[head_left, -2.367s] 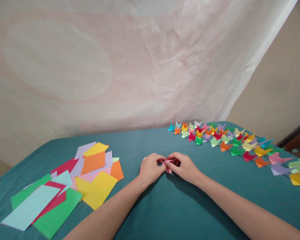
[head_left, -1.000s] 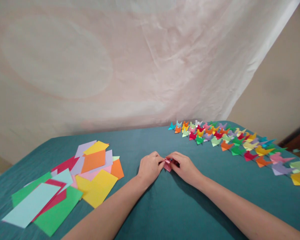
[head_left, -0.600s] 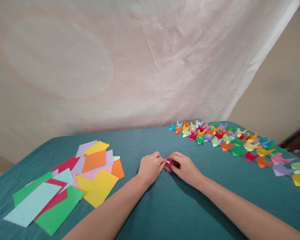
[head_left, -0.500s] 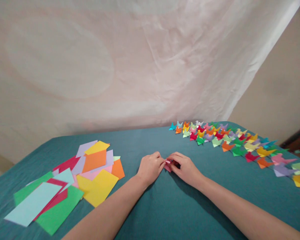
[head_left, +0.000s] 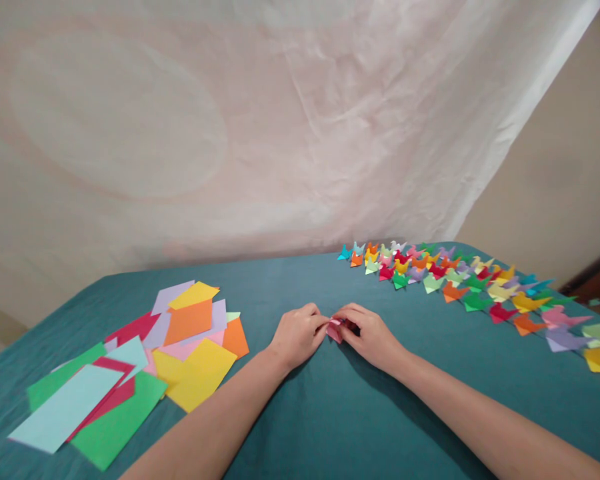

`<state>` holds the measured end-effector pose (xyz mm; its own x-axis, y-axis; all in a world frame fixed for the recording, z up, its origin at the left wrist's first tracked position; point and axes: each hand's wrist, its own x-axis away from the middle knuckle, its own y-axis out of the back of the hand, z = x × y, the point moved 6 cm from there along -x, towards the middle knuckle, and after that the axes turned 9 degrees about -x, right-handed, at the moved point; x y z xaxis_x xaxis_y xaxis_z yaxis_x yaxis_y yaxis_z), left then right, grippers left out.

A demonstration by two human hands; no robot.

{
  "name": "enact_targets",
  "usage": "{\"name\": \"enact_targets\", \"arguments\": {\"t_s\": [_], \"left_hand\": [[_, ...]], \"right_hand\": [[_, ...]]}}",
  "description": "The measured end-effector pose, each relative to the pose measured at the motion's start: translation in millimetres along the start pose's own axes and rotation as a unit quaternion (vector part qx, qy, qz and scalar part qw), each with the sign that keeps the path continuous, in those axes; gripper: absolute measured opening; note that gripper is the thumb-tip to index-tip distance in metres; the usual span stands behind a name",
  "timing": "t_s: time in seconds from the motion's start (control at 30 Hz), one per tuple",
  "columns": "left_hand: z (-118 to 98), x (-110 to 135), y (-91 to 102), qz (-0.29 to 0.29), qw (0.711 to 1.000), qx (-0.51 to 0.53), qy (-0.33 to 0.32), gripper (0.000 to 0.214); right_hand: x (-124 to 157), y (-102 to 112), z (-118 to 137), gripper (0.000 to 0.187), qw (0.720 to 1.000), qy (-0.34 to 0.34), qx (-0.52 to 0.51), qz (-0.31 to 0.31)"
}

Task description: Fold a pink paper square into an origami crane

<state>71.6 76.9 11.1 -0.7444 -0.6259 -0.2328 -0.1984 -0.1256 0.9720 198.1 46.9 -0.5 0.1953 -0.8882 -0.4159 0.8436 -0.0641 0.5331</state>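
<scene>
Pink folded paper [head_left: 335, 330] rests on the teal surface [head_left: 340, 413], pinched between the fingers of the left hand [head_left: 296, 335] and right hand [head_left: 373, 337], braced low to steady it; flat sheets [head_left: 190, 337] lie left, folded birds [head_left: 455, 280] right.

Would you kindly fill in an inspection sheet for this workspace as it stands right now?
Surface: teal tablecloth, covering all of the table in view.
Job's things: small pink folded paper, pinched between both hands at mid-table.
Clutter: loose coloured sheets overlapping at the left; rows of small folded paper figures along the far right.
Grippers: left hand and right hand both closed on the pink folded paper, fingertips meeting.
Cables: nothing seen.
Surroundings: wrinkled pale backdrop cloth behind the table; plain beige wall at the right.
</scene>
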Motion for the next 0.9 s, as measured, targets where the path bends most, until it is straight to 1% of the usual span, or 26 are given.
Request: {"name": "enact_targets", "arguments": {"t_s": [0.2, 0.43, 0.57, 0.7, 0.9], "left_hand": [[0.3, -1.4, -3.2, 0.001, 1.000, -0.013, -0.009, 0.026], [2.4, -4.1, -4.3, -0.011, 1.000, -0.011, -0.005, 0.023], [1.3, -4.3, -4.4, 0.002, 0.999, -0.036, 0.000, 0.025], [-0.3, -3.9, -4.2, 0.014, 0.998, -0.057, -0.009, 0.027], [-2.5, -3.2, -1.3, 0.011, 0.997, -0.073, -0.017, 0.027]], "right_hand": [[-0.4, -0.5, 0.3, 0.020, 1.000, -0.002, -0.003, 0.003], [-0.3, -0.3, -1.2, 0.019, 1.000, -0.002, -0.006, 0.003], [-0.6, -0.1, -0.7, 0.019, 1.000, -0.001, -0.003, 0.003], [-0.6, 0.0, -1.0, 0.019, 1.000, 0.000, -0.006, 0.004], [-0.9, 0.0, 0.1, 0.019, 1.000, -0.005, -0.006, 0.008]]}}
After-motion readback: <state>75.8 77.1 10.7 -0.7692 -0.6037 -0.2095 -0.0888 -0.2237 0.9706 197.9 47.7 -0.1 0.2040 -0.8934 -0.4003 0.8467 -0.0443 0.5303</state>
